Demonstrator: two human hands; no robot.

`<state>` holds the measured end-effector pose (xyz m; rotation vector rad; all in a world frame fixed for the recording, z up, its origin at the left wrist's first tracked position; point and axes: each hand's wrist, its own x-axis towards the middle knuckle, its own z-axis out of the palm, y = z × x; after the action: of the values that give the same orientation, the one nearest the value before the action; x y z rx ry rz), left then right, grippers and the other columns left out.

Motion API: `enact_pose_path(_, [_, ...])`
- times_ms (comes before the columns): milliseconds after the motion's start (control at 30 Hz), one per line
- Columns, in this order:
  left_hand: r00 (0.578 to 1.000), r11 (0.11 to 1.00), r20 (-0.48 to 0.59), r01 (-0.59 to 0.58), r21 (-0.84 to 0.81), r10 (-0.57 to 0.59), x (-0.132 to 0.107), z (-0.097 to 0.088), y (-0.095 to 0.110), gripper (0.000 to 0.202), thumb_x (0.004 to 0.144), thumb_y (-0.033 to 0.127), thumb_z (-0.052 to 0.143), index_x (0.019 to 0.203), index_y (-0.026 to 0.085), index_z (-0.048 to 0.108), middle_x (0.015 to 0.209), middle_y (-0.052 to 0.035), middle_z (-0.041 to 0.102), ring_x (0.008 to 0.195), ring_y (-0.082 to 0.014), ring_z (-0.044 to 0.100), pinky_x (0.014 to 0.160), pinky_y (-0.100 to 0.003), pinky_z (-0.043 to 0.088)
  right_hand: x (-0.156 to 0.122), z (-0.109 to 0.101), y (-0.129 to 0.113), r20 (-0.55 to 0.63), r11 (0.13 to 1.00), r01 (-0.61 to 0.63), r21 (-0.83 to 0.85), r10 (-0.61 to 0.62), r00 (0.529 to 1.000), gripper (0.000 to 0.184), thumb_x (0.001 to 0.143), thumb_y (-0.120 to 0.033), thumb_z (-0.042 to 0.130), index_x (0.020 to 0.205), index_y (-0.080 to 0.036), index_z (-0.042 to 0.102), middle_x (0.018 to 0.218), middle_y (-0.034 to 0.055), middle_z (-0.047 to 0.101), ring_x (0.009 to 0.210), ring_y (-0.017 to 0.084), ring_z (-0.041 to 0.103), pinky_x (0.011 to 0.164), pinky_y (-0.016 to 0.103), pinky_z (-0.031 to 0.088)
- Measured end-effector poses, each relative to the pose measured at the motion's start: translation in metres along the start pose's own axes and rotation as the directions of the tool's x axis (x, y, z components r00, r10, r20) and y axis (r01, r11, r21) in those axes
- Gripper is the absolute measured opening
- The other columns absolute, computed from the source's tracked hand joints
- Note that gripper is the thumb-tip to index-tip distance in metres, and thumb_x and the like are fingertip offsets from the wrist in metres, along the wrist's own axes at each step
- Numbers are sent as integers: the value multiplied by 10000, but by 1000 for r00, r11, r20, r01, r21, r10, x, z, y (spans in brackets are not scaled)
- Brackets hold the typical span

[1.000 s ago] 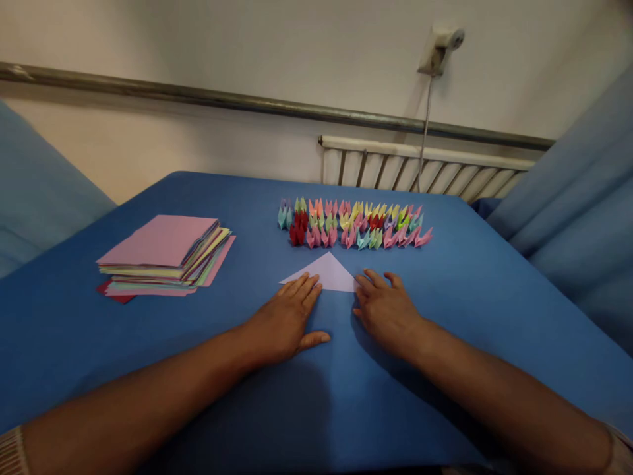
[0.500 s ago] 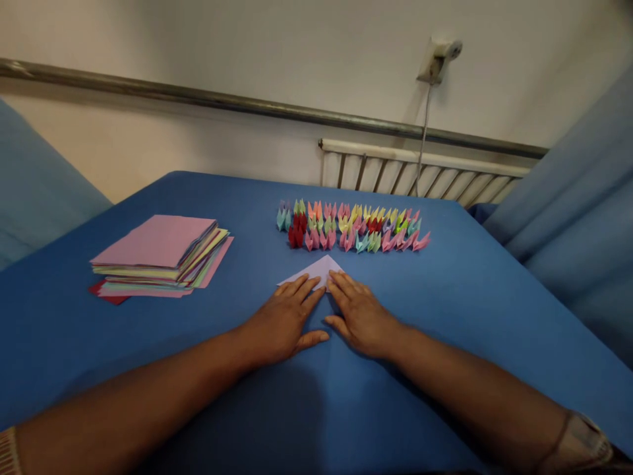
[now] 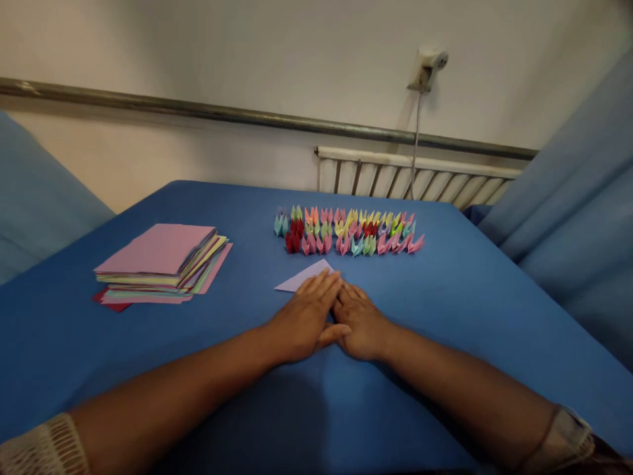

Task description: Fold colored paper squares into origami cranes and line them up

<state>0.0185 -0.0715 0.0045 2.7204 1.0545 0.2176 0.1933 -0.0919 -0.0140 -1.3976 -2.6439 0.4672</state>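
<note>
A pale lilac folded paper triangle lies on the blue table. My left hand lies flat on it with fingers stretched forward, covering its right part. My right hand rests flat beside it, fingers out, partly tucked under the left hand's fingers. Both hands hide most of the paper; only its left corner shows.
A stack of coloured square paper sheets, pink on top, sits at the left. Several small folded paper figures in many colours stand in rows behind the hands. A radiator and wall rail lie beyond the table; blue curtains hang at both sides.
My right hand slid left across the triangle until it met my left hand. The left hand moved a little right and forward. Less of the paper shows now.
</note>
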Motion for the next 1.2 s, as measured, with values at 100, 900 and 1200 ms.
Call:
enact_pose_path(100, [999,996,54,0,-86,5,15,8,4,876,890,703,298,1506,85,219,1578,-181,216,1471,-297,152,1182,-455,165,0,1,1,-30,1000,4,20,-4,1000,770,889,-438,505,1518,-100,216,1592,179,160,1471,306,117,1175,488,160])
enact_pose_path(900, [938,926,14,338,168,-346,-2,4,-48,966,845,741,307,1475,9,284,1556,-249,220,1452,-387,165,1148,-522,169,-10,-1,2,-59,947,-279,-160,273,960,949,879,-707,347,1473,31,284,1544,271,219,1443,398,182,1133,536,209])
enact_pose_path(1200, [994,974,6,102,203,-106,-6,-3,-29,928,857,737,315,1510,84,219,1593,-178,162,1478,-326,83,1177,-477,110,-11,1,1,-87,948,-273,-166,261,961,925,888,-697,339,1470,20,297,1534,274,249,1440,391,199,1124,544,218])
